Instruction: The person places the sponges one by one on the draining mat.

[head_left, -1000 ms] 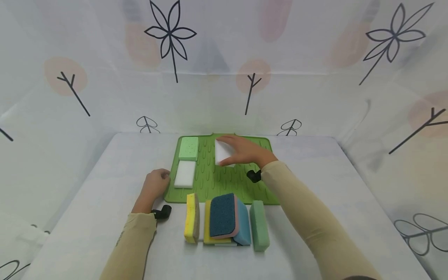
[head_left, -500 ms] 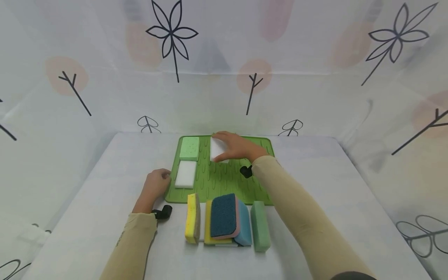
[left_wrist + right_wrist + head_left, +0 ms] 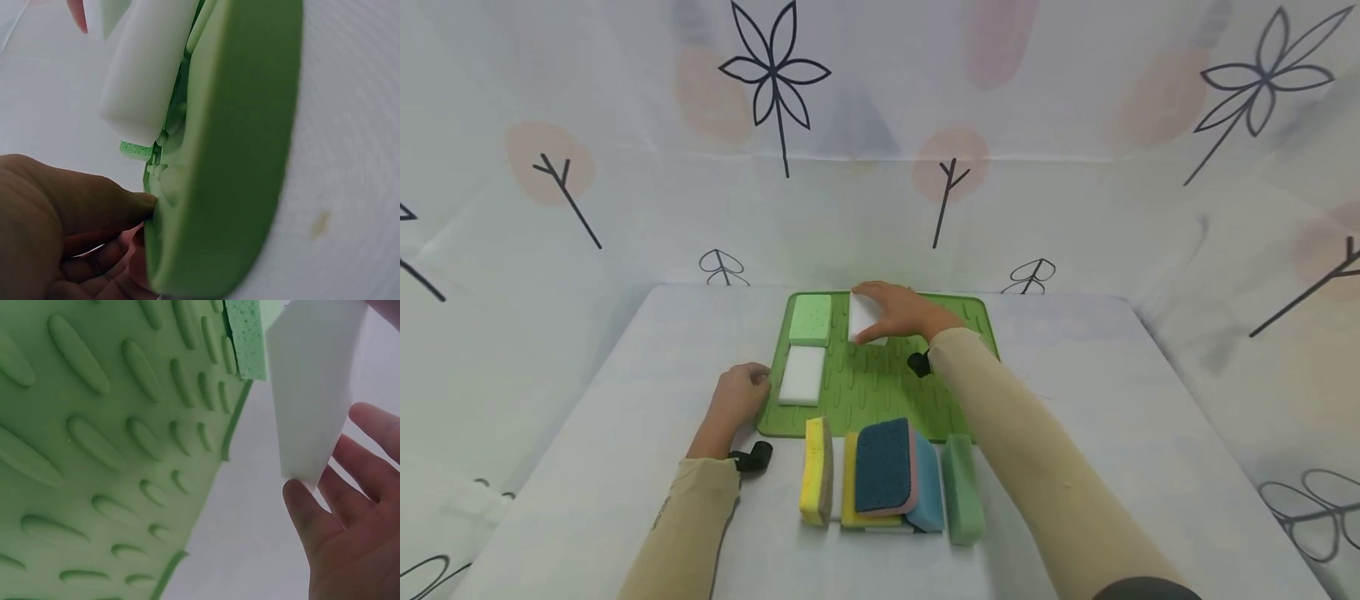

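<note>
My right hand (image 3: 901, 312) holds a white sponge (image 3: 862, 318) between thumb and fingers, above the back of the green ridged mat (image 3: 887, 387). In the right wrist view this white sponge (image 3: 315, 381) hangs tilted, apart from the mat. At the mat's left edge, my left hand (image 3: 737, 397) pinches the rim; the left wrist view shows its thumb on the mat's rim (image 3: 212, 187) and curled fingers against the outer side. A light green sponge (image 3: 810, 320) lies in the back left corner of the mat, with another white sponge (image 3: 802, 377) in front of it.
Nearer than the mat stand a yellow sponge (image 3: 815, 475), a pile with a dark blue and pink sponge (image 3: 883, 467) leaning on a blue sponge (image 3: 929, 492), and a green sponge (image 3: 962, 492) on edge. A patterned cloth wall (image 3: 880, 217) rises behind the table.
My right hand has carried the white sponge left and slightly toward the back, closer to the light green sponge. The left hand stays at the mat's edge.
</note>
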The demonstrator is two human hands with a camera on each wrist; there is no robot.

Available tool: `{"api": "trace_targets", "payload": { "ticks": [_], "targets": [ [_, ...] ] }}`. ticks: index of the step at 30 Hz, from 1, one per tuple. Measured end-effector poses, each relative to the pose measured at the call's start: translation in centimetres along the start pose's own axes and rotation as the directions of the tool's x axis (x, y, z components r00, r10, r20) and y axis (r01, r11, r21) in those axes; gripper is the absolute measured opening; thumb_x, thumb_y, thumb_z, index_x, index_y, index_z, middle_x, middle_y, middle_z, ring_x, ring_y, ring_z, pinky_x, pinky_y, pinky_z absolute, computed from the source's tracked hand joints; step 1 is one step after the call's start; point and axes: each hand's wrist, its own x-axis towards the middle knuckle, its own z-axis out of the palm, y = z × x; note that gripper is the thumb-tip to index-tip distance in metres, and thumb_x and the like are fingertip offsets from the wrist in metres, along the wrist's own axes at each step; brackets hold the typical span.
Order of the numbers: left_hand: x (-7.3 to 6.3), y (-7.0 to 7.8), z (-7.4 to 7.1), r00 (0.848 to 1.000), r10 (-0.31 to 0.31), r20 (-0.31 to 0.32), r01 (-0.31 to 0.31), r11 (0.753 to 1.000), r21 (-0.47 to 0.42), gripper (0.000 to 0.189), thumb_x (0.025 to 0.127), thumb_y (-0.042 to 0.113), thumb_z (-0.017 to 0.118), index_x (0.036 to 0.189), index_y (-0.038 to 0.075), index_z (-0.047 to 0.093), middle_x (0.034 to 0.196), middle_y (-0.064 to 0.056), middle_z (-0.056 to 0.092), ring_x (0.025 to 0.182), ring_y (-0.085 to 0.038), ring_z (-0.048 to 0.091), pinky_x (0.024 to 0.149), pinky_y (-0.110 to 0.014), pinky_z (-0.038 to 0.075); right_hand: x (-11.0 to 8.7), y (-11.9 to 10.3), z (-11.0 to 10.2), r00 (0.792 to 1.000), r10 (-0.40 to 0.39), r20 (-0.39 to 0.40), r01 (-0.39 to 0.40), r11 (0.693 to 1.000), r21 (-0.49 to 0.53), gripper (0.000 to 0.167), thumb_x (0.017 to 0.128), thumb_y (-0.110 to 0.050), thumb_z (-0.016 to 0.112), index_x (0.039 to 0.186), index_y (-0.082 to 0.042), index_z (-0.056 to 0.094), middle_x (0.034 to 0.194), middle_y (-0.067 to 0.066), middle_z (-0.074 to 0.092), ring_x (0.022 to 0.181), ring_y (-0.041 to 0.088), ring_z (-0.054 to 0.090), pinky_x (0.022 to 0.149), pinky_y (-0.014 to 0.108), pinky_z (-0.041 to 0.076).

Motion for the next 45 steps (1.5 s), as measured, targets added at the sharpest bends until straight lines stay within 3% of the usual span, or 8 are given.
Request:
{"api": "trace_targets", "payload": {
  "ticks": [16,35,45],
  "targets": [
    [0.0,-0.5,0.1,1.000,0.013,-0.007,-0.013,1.000,-0.007,0.042,0.091,0.014,0.045,0.129,0.000,0.058,0.123,-0.020,0.062,0.108,-0.031,0.058,0.090,-0.046,0.050,2.2,-0.1,1.2,1.000,0.026,0.011,-0.026,1.000,0.002,0.094,0.076,-0.051,0.076,0.152,-0.022,0.030,0.161,0.002,0.023,0.149,0.026,0.021,0.118,0.048,0.027],
    [0.1,-0.6,0.1,0.995,0.081,-0.050,-0.081,0.997,0.010,0.039,0.091,0.013,0.047,0.124,-0.001,0.062,0.117,-0.018,0.065,0.100,-0.027,0.060,0.084,-0.044,0.050,4.2,0.3,2.7,0.998,0.056,0.034,-0.058,0.996,0.065,0.094,0.077,-0.046,0.078,0.153,-0.018,0.029,0.160,0.004,0.025,0.149,0.026,0.020,0.118,0.046,0.026],
    [0.4,-0.6,0.1,0.995,0.077,-0.060,-0.077,0.997,0.008,0.038,0.089,0.012,0.048,0.123,-0.001,0.063,0.112,-0.017,0.066,0.093,-0.025,0.058,0.079,-0.041,0.050,5.3,0.6,3.1,0.997,0.067,0.045,-0.070,0.995,0.068,0.094,0.077,-0.046,0.077,0.153,-0.019,0.029,0.161,0.004,0.023,0.150,0.026,0.017,0.120,0.046,0.023]
  ]
}}
